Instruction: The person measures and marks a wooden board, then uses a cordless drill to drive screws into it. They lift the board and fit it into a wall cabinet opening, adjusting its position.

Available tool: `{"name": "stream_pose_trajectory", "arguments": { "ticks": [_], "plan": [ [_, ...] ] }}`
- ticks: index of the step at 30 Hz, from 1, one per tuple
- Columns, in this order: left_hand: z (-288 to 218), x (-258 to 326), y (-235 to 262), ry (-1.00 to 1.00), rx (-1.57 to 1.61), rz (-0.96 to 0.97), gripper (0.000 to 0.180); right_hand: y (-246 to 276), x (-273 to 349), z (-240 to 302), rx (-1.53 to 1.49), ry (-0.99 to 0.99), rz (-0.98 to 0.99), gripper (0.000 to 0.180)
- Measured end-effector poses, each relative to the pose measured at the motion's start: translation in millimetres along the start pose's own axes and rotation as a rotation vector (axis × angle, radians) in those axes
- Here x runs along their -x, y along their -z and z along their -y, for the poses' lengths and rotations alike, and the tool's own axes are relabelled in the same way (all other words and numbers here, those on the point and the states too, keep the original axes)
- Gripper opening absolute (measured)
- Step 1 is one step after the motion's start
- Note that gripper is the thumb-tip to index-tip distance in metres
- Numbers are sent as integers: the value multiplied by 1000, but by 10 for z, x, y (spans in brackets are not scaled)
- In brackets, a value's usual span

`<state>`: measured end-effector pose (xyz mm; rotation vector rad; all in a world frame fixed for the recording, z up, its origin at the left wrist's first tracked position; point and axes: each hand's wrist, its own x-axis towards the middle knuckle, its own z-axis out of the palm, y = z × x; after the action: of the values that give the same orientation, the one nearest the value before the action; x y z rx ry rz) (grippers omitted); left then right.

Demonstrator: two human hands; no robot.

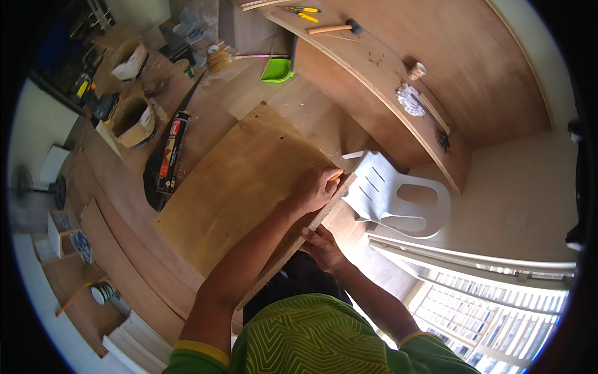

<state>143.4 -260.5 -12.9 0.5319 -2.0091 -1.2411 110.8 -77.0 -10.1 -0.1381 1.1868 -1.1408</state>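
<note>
A flat brown wooden board [237, 181] with a few small dark holes lies in front of me. Along its near right side runs a thick, rough edge [293, 246]. My left hand [314, 189] is closed above the board's right corner, around something small with a yellow-orange bit showing; its kind is hidden by the fingers. Lower down, my right hand [325, 249] grips that edge, thumb against it and the other fingers partly out of sight beneath. Beside the board's left side lies a black cartridge tube [172, 153] with a red label.
Cardboard boxes [134, 121] stand at the far left. Beyond the board are a broom [219, 60] and a green dustpan [277, 70]. A white plastic chair [389, 196] is close on the right. The wooden shelf [374, 68] behind bears a hammer [353, 27], yellow-handled pliers [306, 10] and a cup [417, 71].
</note>
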Motion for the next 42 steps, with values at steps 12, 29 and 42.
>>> {"name": "stream_pose_trajectory", "arguments": {
  "ticks": [12, 29, 42],
  "plan": [
    [-225, 596, 459, 123, -50, 268, 25, -17, -52, 10, -50, 46, 62, 50],
    [-435, 779, 914, 677, 1050, -91, 24, -52, -49, 43, 20, 39, 50, 70],
    [-417, 271, 783, 823, 171, 95, 26, 21, -75, 12, -7, 69, 104, 68]
  ]
}}
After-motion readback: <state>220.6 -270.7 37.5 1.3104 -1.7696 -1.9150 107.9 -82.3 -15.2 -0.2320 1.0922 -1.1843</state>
